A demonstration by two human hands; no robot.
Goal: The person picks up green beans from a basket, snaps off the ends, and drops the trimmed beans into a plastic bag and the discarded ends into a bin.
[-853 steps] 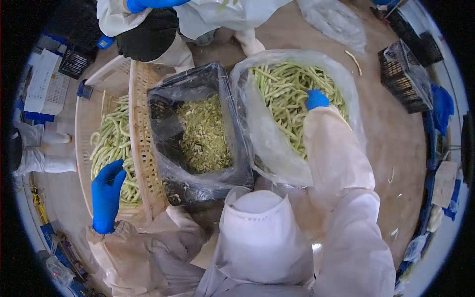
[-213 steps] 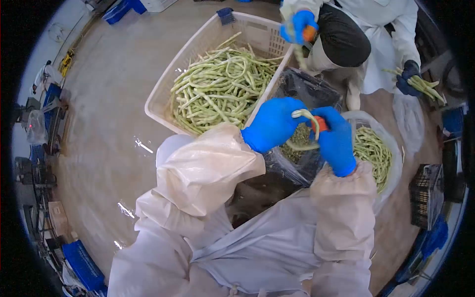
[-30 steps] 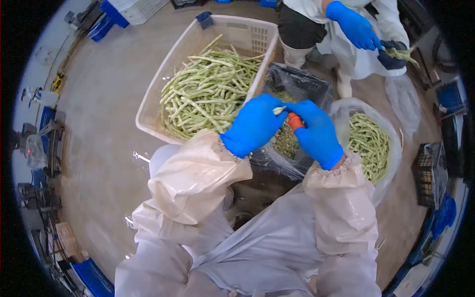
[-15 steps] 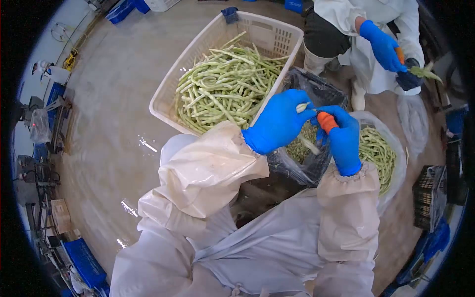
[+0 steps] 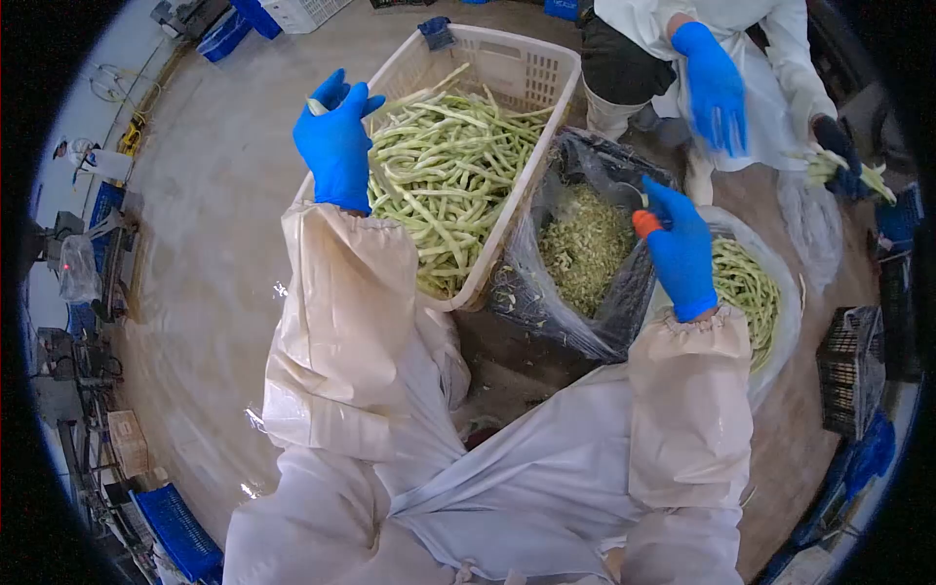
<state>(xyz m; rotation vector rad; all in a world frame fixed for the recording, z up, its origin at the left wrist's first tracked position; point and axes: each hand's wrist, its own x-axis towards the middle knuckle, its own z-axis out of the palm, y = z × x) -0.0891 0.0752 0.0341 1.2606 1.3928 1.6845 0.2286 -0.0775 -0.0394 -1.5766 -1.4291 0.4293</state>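
My left hand (image 5: 336, 146), in a blue glove, is raised at the left edge of a white crate (image 5: 502, 44), its fingers curled round a pale green bean whose tip pokes out. Long green beans (image 5: 458, 166) fill the crate. My right hand (image 5: 681, 249), also gloved in blue, holds a small tool with an orange handle (image 5: 645, 224) above the right side of a container lined with dark plastic. Chopped green bits (image 5: 587, 244) lie in that container. Beside my right wrist, a clear bag (image 5: 785, 322) holds more green beans (image 5: 746, 292).
A co-worker in white (image 5: 760, 78) is at the upper right, with one blue-gloved hand (image 5: 720, 93) and one dark-gloved hand holding green pieces. A black crate (image 5: 850, 370) stands at the right. Blue crates (image 5: 175, 522) and equipment line the left.
My left hand has moved left and up, away from my right hand to the crate's left edge. My right hand stays near the same place. The co-worker's blue-gloved hand has moved left.
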